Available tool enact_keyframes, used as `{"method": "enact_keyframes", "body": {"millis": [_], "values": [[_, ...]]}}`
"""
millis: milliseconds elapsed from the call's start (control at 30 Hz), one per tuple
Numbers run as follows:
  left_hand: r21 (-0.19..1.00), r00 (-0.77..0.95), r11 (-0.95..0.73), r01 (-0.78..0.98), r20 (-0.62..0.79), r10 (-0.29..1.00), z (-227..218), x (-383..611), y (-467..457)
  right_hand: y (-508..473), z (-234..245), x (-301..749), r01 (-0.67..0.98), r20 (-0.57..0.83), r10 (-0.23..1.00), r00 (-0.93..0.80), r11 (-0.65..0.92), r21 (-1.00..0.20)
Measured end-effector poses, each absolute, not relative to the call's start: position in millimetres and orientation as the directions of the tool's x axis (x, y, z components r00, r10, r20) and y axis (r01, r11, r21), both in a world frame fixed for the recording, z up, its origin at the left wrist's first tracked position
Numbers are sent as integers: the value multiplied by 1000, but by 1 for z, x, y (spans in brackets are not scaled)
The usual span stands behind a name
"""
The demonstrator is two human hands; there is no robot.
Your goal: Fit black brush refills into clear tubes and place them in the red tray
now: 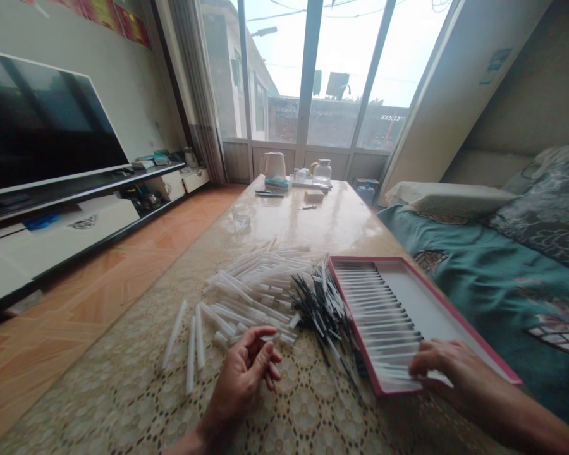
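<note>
My left hand (246, 370) hovers over the near side of the patterned tabletop, fingers loosely bent, with nothing visible in it. Just beyond it lies a loose pile of white translucent tubes (253, 278). Thin black sticks (317, 309) lie heaped between that pile and a shallow pink-rimmed box (372, 373). Inside the box, filled tubes with black ends (379, 303) lie side by side in a row along the left half. My right hand (439, 363) reaches into the box's near end, fingers closed on a tube at the end of the row; its fingertips are partly hidden.
Several separate tubes (190, 354) lie left of the pile. A clear glass (241, 216), a small box (313, 196), a kettle (274, 165) and a glass jug (322, 170) stand farther along the table. A teal-covered sofa (459, 272) borders the right side.
</note>
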State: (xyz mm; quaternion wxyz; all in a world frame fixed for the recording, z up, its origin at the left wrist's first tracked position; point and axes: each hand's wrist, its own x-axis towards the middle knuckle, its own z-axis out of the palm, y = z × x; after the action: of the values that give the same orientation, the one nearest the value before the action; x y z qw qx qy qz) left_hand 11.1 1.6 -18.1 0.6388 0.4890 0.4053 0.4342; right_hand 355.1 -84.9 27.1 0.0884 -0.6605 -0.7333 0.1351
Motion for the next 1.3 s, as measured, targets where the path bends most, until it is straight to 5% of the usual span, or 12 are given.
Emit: {"method": "enact_keyframes", "body": {"millis": [200,433,900,1300], "values": [[969,105,122,-216,-101,989,-9,11,1,-63,38,328,904,-83,982,-169,121,-410],[961,-101,98,-261,-128,987,-8,4,6,-27,35,221,842,134,975,-179,222,-492],[952,-138,115,-282,-159,977,-9,3,7,14,13,142,911,310,941,-134,240,-336],[950,-120,128,-285,-168,978,-10,3,8,26,12,148,970,236,966,-105,152,-190]]}}
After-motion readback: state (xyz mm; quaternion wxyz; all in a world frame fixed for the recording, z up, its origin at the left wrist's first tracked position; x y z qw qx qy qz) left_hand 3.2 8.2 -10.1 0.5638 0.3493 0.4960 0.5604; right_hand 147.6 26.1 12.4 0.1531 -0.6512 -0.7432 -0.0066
